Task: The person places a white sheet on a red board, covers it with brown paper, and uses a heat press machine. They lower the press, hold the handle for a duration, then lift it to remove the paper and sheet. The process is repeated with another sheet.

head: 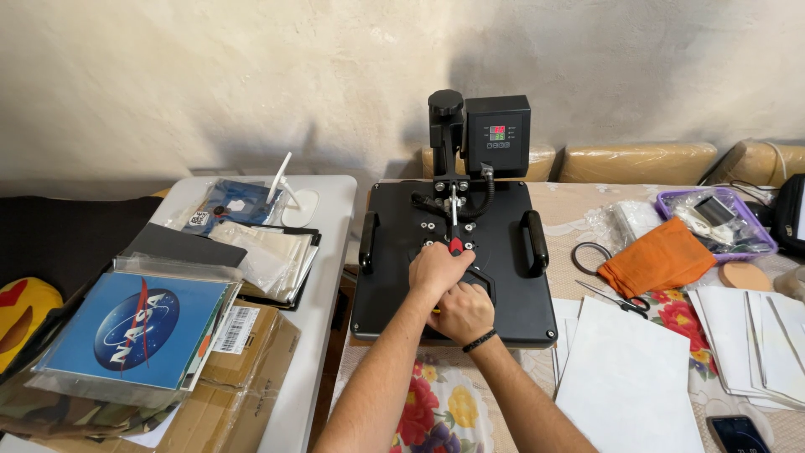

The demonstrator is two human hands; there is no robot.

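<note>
Two hands (449,289) on one heat press (520,285)

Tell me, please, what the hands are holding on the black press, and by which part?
Both hands, left hand and right hand, grip the heat press by its front handle, at the middle of the top plate.

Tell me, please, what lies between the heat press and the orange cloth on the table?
In the head view, a loop of black cord lies on the tablecloth between the heat press and the orange cloth.
</note>
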